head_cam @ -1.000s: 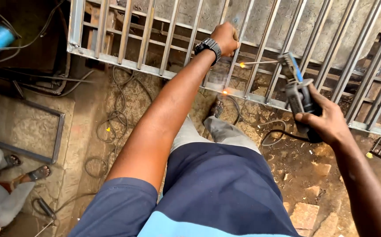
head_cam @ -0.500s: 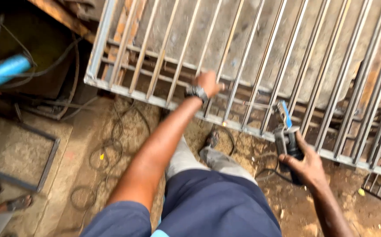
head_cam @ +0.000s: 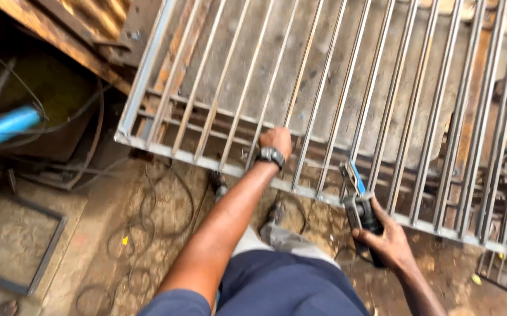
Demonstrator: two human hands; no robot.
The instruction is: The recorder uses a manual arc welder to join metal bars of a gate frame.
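A large grey metal grille (head_cam: 323,88) of thin upright bars lies propped over the dirt floor in front of me. My left hand (head_cam: 276,140), with a black wristwatch, grips one of its bars near the lower frame rail. My right hand (head_cam: 385,240) holds a black angle grinder (head_cam: 359,205) with a blue guard, its head up against the lower rail of the grille. My legs in dark blue shorts and my feet show below.
A blue pipe (head_cam: 2,129) juts in at the left. A dark rectangular metal frame (head_cam: 43,257) lies on the floor at lower left. Cables (head_cam: 148,216) coil over the dirt. Rusty wooden and metal beams (head_cam: 60,35) cross the upper left.
The view has pulled back and tilted, so more grille shows. The sparks seen a second ago are gone. My left hand stays on a bar; the grinder stays in my right hand.
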